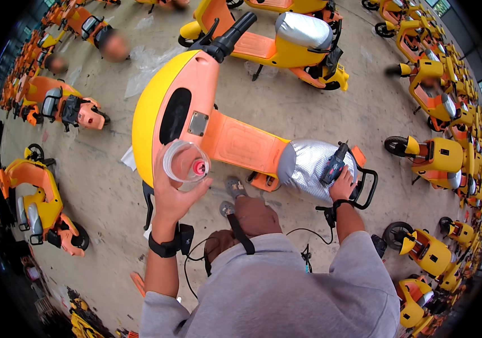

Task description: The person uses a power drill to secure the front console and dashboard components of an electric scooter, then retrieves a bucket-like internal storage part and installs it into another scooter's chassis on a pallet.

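Note:
A clear round plastic tub (174, 163) with a small red and white item (199, 167) at its bottom is gripped from below and the side by my left hand (174, 197). It is held up in front of the orange and yellow front panel of an electric scooter (156, 107). On the scooter's silver-covered seat (308, 163) lies a dark cordless drill (334, 164). My right hand (343, 186) is closed on its lower end, near the black rear rack (369, 188).
The scooter's orange footboard (246, 143) runs between front panel and seat; its handlebar (235, 35) points away. Another scooter (286, 42) stands beyond it. Rows of scooters (441, 163) line the right, more stand left. Plastic sheeting (148, 73) lies on the floor. Cables hang near my wrists.

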Demonstrator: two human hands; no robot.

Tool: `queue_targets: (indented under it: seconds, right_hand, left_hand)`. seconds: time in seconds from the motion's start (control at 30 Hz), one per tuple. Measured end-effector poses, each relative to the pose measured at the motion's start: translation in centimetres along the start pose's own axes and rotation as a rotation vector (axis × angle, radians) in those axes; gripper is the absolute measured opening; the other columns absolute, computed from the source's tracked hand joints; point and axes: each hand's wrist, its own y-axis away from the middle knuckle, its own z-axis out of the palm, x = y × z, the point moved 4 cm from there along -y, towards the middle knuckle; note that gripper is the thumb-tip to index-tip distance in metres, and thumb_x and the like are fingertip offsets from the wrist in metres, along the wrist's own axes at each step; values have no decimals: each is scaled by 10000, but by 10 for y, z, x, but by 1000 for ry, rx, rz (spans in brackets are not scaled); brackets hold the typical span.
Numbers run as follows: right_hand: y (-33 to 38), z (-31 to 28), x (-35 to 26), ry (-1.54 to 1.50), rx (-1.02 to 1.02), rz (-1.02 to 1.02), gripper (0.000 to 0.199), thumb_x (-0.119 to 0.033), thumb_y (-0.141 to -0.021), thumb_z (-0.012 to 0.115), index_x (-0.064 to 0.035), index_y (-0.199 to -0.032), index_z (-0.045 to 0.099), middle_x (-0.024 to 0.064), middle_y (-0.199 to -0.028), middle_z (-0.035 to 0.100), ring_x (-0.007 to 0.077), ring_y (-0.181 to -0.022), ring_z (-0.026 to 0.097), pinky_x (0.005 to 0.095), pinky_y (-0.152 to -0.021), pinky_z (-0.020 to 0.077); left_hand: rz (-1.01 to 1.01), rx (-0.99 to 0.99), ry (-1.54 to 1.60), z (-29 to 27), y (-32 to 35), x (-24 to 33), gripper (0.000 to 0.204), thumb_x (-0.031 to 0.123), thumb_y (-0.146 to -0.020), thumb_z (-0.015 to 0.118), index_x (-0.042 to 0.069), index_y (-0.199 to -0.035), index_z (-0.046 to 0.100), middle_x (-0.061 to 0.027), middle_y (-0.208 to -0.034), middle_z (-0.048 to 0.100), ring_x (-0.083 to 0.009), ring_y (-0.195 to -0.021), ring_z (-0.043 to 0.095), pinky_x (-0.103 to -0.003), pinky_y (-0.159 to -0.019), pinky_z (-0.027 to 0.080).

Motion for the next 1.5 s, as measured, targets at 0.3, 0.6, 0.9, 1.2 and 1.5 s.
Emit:
queue_targets:
  seconds: [0.3,0.6,0.9,1.2,1.5]
  right_hand:
    - [-3,-11,-10,39,-160,61,889,-199,-839,648,-61,-1570,162,106,-1498,389,332,-1341,430,617,-1122,262]
    - [-3,-15,-3,-46,-260,114,934,-222,-805,645,-53,-1572,139,130,-1471,427,321,-1383,411,586,-1187,139]
    - [-10,-17,-3,2,-277,143,878,-278,-872,615,-54,-1577,144,151,-1487,417,357,-1379,401,645,-1125,235]
    - [-23,-13,14,-270,-163,-32,612,-126,-688,749,-83,-1233,472,157,-1195,533,371,-1174,517,521,-965,400]
    - [-24,-20,4,-289,-39,-78,523,-158,-681,726,-50,-1124,470,159,-1094,560,384,-1123,519,517,-941,389]
  left_hand:
    - [-7,-36,53,-7,1,4,797,164,-646,892,26,-1329,504,-132,-1275,546,-296,-1202,540,-404,-1026,426]
    - [87,-57,-138,-10,1,8,779,206,-609,906,24,-1281,558,-149,-1267,572,-334,-1219,517,-439,-1051,394]
    - [-41,-5,33,3,-2,14,786,238,-579,912,11,-1250,571,-160,-1268,564,-355,-1225,511,-454,-1053,384]
    - [189,-73,-352,-1,-14,40,738,328,-591,911,46,-1212,629,-137,-1291,592,-341,-1283,500,-484,-1097,332]
    - [248,132,-478,15,-8,29,723,283,-568,942,60,-1182,633,-114,-1204,649,-346,-1222,562,-481,-1049,406]
